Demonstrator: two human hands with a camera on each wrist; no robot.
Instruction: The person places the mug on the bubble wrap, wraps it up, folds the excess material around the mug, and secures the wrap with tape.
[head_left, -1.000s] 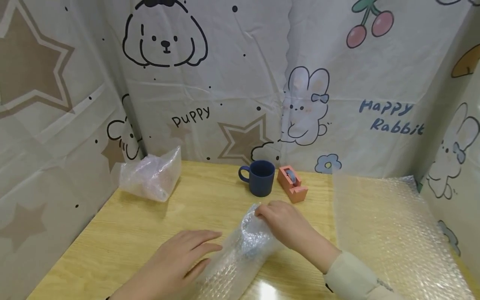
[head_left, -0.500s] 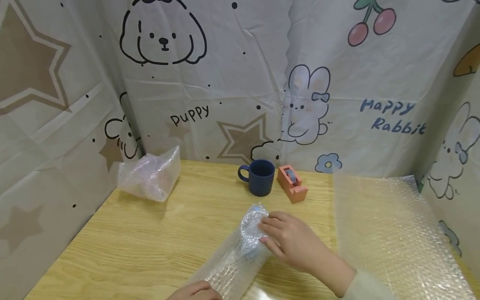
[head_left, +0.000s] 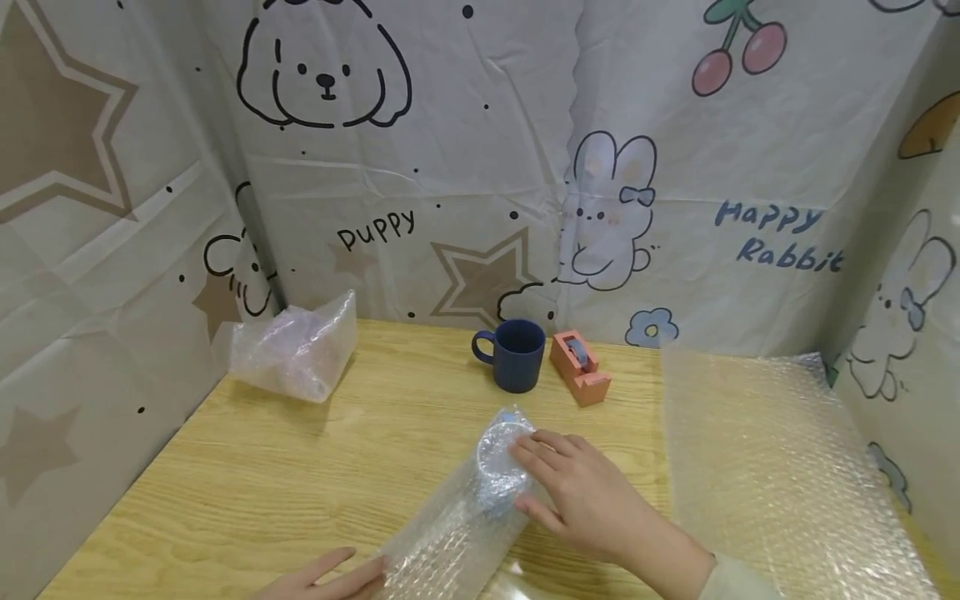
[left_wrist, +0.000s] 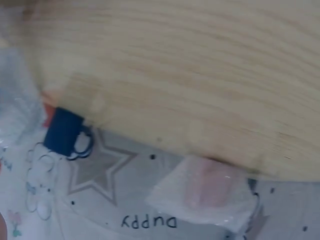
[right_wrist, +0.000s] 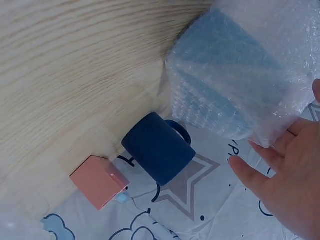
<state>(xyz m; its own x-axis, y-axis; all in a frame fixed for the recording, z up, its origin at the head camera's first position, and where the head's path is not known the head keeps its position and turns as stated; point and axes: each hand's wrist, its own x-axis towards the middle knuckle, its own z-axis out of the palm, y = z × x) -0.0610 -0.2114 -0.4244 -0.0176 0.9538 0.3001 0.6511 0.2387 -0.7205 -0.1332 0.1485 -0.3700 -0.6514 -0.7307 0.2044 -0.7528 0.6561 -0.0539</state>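
A light-blue, round-rimmed object (head_left: 495, 492) stands on the table inside a strip of bubble wrap (head_left: 442, 546) that runs toward the front edge. Over its top right side lies my right hand (head_left: 592, 500), fingers extended and touching the wrap near the rim. The right wrist view shows the blue through layers of wrap (right_wrist: 225, 65), with my thumb and fingers spread at its edge. Low in the head view, my left hand (head_left: 322, 577) reaches the strip's left edge with straight fingers; the rest of that hand is cut off by the frame.
Behind stand a dark blue mug (head_left: 517, 357) and a coral tape dispenser (head_left: 581, 371). A pinkish thing in bubble wrap (head_left: 292, 354) sits at the back left. A flat bubble-wrap sheet (head_left: 772, 467) covers the right side. Printed cloth (head_left: 420, 167) hangs behind the table.
My right hand has gone from pinching the wrap's top to lying against it with extended fingers. My left hand has moved down from beside the object to the lower part of the strip.
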